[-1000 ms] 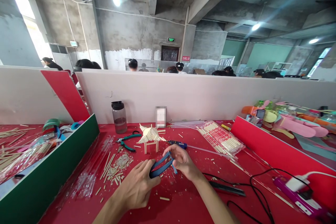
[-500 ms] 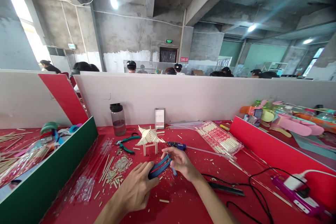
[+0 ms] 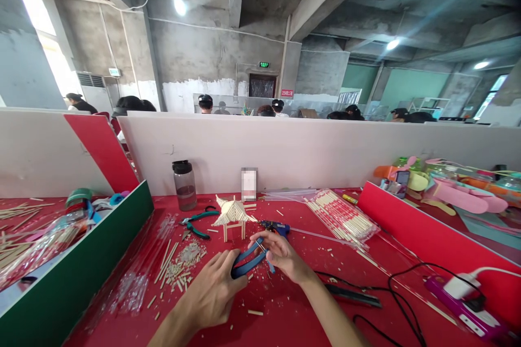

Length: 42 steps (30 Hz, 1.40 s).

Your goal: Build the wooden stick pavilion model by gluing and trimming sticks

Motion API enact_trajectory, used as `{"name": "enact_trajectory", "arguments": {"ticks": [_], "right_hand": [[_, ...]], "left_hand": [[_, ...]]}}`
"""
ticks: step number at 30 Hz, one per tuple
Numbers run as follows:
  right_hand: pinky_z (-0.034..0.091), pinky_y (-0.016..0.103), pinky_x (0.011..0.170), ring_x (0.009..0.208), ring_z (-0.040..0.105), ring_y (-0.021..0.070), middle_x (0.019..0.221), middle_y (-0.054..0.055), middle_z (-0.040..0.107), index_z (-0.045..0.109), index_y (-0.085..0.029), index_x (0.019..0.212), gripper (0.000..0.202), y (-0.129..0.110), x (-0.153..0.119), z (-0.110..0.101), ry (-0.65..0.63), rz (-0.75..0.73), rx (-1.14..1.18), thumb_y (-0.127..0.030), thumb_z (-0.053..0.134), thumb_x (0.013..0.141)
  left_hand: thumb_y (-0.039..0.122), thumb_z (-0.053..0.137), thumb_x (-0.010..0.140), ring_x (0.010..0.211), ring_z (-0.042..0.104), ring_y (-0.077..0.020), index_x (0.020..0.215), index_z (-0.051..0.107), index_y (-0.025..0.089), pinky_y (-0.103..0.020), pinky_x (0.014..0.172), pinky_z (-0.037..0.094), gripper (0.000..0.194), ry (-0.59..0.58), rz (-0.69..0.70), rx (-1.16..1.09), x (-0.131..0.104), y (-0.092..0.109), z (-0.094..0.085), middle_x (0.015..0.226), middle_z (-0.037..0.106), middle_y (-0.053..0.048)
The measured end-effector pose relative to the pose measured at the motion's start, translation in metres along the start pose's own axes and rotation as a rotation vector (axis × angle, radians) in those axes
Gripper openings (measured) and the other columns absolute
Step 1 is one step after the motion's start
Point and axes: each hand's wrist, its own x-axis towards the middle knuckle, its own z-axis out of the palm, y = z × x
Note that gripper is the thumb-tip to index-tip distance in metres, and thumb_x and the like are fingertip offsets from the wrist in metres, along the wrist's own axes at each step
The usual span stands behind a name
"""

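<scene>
Over the middle of the red table, my left hand point(image 3: 215, 284) is closed round one end of a pair of blue-handled pliers point(image 3: 246, 268). The handles are spread apart, with a little metal showing between them. At the far end of the tool, my right hand point(image 3: 284, 256) has its fingers and thumb curled about it; whatever small piece they may pinch is hidden. Just beyond both hands stands a small pavilion model point(image 3: 231, 211) made of thin wooden sticks, upright on its legs. A blue glue gun point(image 3: 275, 227) lies right of the model.
Green-handled pliers point(image 3: 199, 225), cut stick pieces point(image 3: 185, 264) and plastic wrapping point(image 3: 136, 276) lie left. A water bottle point(image 3: 185, 187) stands behind. To the right are packed sticks point(image 3: 345, 214), black cables point(image 3: 393, 295) and a purple power strip point(image 3: 459, 309). Green point(image 3: 101, 244) and red point(image 3: 431, 238) dividers flank the table.
The blue handles stand a little wider apart and the pliers have turned slightly. Both hands keep nearly the same places. The whole view has shifted slightly.
</scene>
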Motion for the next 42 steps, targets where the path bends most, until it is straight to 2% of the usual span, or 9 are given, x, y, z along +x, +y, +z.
{"name": "enact_trajectory", "arguments": {"ticks": [3,9,15,18,23,30,34,39,42], "right_hand": [[0.048,0.034,0.083,0.095,0.059,0.021,0.111,0.01,0.065,0.062,-0.021,0.115,0.051,-0.001,0.001,0.001,0.007,0.004,0.001,-0.057,0.073,0.082],[0.046,0.031,0.075,0.086,0.057,0.0183,0.106,0.008,0.066,0.054,-0.022,0.086,0.033,-0.003,0.004,0.0,0.158,-0.042,-0.053,-0.045,0.078,0.08],[0.046,0.03,0.078,0.096,0.061,0.0203,0.115,0.009,0.066,0.061,-0.02,0.081,0.03,-0.003,0.009,0.0,0.246,-0.056,-0.182,-0.044,0.079,0.08],[0.046,0.029,0.073,0.087,0.062,0.0191,0.1,0.008,0.068,0.067,-0.019,0.083,0.031,-0.003,0.009,0.0,0.271,-0.061,-0.25,-0.049,0.072,0.085],[0.046,0.03,0.073,0.076,0.061,0.0174,0.081,0.003,0.069,0.063,-0.02,0.097,0.034,-0.005,0.009,0.002,0.21,0.043,-0.144,-0.053,0.066,0.089],[0.046,0.029,0.073,0.077,0.059,0.0162,0.083,0.002,0.067,0.065,-0.019,0.083,0.031,-0.012,0.009,-0.002,0.264,0.003,-0.106,-0.05,0.074,0.083],[0.045,0.028,0.071,0.073,0.06,0.0159,0.077,-0.001,0.067,0.066,-0.021,0.093,0.034,-0.002,0.011,0.002,0.281,0.158,-0.013,-0.047,0.08,0.076],[0.046,0.03,0.075,0.076,0.062,0.0177,0.079,0.002,0.07,0.073,-0.018,0.082,0.032,0.006,0.009,0.008,0.096,0.273,-0.137,-0.05,0.073,0.082],[0.047,0.031,0.076,0.08,0.063,0.018,0.087,0.002,0.071,0.073,-0.019,0.097,0.032,0.0,0.005,0.004,0.041,0.273,-0.177,-0.049,0.071,0.085]], "left_hand": [[0.018,0.065,0.073,0.097,0.056,-0.0286,0.092,0.064,0.023,-0.04,0.085,0.046,0.02,-0.026,-0.008,-0.018,0.0,0.0,-0.002,0.122,0.049,-0.012],[0.017,0.065,0.073,0.085,0.054,-0.0241,0.09,0.064,0.024,-0.035,0.075,0.043,0.018,-0.065,-0.032,-0.039,0.004,0.003,-0.009,0.101,0.052,-0.007],[0.014,0.059,0.076,0.087,0.055,-0.0246,0.087,0.062,0.022,-0.035,0.075,0.043,0.014,-0.071,-0.107,-0.019,0.004,0.0,-0.012,0.101,0.051,-0.008],[0.013,0.055,0.079,0.093,0.057,-0.0267,0.085,0.062,0.022,-0.037,0.079,0.045,0.013,-0.082,-0.125,-0.002,0.002,-0.005,-0.012,0.112,0.05,-0.01],[0.013,0.063,0.067,0.108,0.056,-0.0334,0.088,0.063,0.022,-0.044,0.09,0.047,0.022,-0.141,-0.111,0.012,0.001,-0.007,-0.006,0.134,0.044,-0.013],[0.016,0.062,0.073,0.112,0.054,-0.0342,0.085,0.064,0.021,-0.044,0.091,0.047,0.014,-0.064,-0.119,-0.006,0.003,-0.003,-0.006,0.133,0.048,-0.014],[0.017,0.067,0.068,0.116,0.051,-0.0371,0.089,0.067,0.023,-0.049,0.095,0.044,0.022,-0.089,-0.102,0.044,0.002,-0.003,-0.005,0.14,0.045,-0.014],[0.018,0.07,0.065,0.118,0.05,-0.0367,0.101,0.069,0.026,-0.05,0.098,0.042,0.037,-0.13,-0.088,0.029,0.003,0.001,-0.003,0.141,0.045,-0.012],[0.02,0.07,0.065,0.121,0.05,-0.0378,0.115,0.066,0.03,-0.051,0.099,0.042,0.051,-0.142,-0.082,0.002,0.003,0.002,-0.005,0.142,0.045,-0.012]]}}
